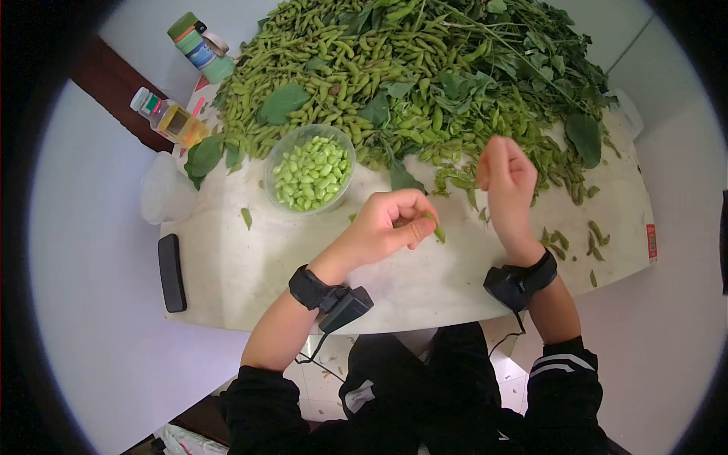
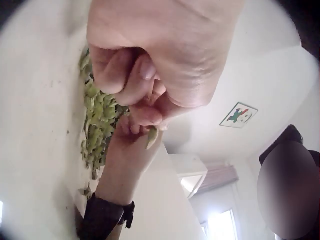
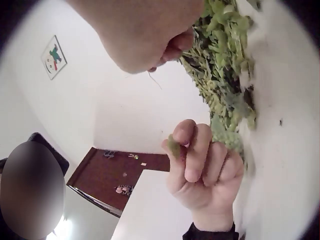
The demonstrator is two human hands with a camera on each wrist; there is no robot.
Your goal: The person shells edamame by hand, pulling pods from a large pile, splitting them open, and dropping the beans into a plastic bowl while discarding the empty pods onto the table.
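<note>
My left hand point(image 1: 394, 224) pinches a green soybean pod point(image 1: 437, 229) between thumb and fingers, low over the table. The same pod point(image 3: 173, 146) sticks out at the fingertips in the right wrist view. To the right and farther forward, my right hand point(image 1: 506, 186) is raised at the near edge of the pod pile, its fingers curled and no pod showing in it. A thin strand point(image 3: 157, 82) shows just below its fingertips in the right wrist view. Left of my left hand stands a clear round tub point(image 1: 271, 180) of shelled green beans point(image 1: 312, 173).
A large heap of pods point(image 1: 334, 83) with leafy stalks point(image 1: 531, 61) covers the back of the table point(image 1: 250, 280). At left are a green bottle point(image 1: 201, 49), a bottle of yellow liquid point(image 1: 173, 121), a white tub point(image 1: 165, 189) and a black case point(image 1: 172, 273). Loose pods point(image 1: 595, 239) lie at right.
</note>
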